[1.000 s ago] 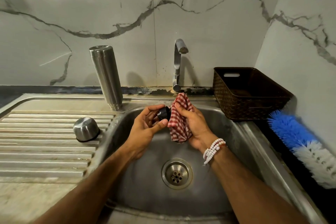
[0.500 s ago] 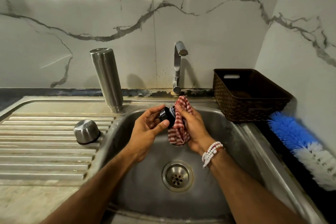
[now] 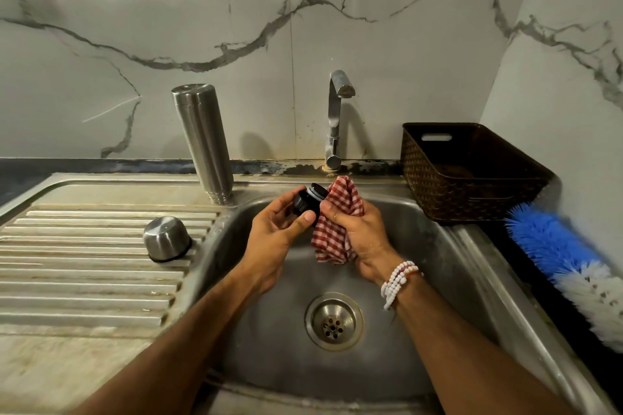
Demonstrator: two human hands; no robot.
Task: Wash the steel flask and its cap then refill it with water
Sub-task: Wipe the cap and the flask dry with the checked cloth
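Currently, every position is given from the tap.

- Black stopper: held just in front of and below the tap, over the sink basin. It is pinched between the thumb and curled fingers of the left hand.
- Red-checked cloth: bunched in the grip of the right hand and pressed against the stopper's ringed end.
- Steel flask: stood mouth-down to the left of the tap; untouched.
- Steel cup-cap: set dome-up, further left of the tap and nearer the viewer, on the ribbed drainboard.
- Bottle brush: laid well to the right of the tap.

Step judged: the stopper is being wiped.

Handling advice: the stopper is best turned by the left hand while a cloth edge is worked into the grooves and around the pale seal. A firm pinch is advised, since a wet stopper may slip.
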